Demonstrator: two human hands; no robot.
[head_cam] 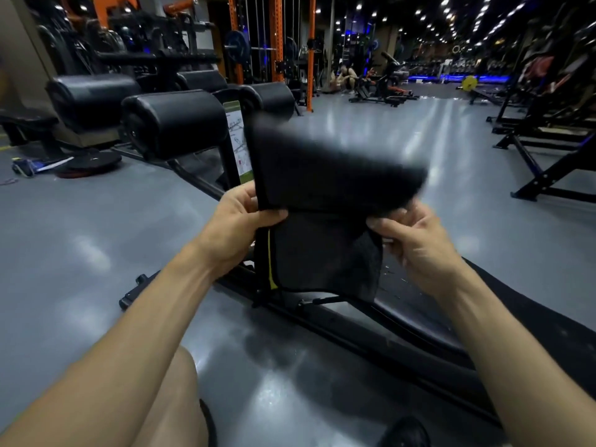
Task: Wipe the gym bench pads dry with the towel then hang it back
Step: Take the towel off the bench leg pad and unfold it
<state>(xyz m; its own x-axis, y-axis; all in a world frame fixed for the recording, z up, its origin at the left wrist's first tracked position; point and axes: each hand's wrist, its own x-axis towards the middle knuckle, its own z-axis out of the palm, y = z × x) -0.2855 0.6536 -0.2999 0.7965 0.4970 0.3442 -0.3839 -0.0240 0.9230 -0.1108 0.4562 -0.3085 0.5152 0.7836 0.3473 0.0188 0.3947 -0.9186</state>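
A dark towel [325, 195] with a thin yellow edge is held up in front of me, folded over, its upper flap blurred. My left hand [240, 222] pinches its left edge between thumb and fingers. My right hand [411, 235] grips its right edge the same way. Behind the towel stands a black roller pad [175, 122] of the bench machine, with a second roller pad [272, 96] to its right. The machine's low black frame [354, 330] runs across the floor under my arms.
More black pads [92, 98] and an orange rack [277, 37] stand at the back left. A weight plate [87, 162] lies on the grey floor. Black racks [548, 140] line the right side. People crouch far back [343, 79]. My knee [167, 398] shows at bottom.
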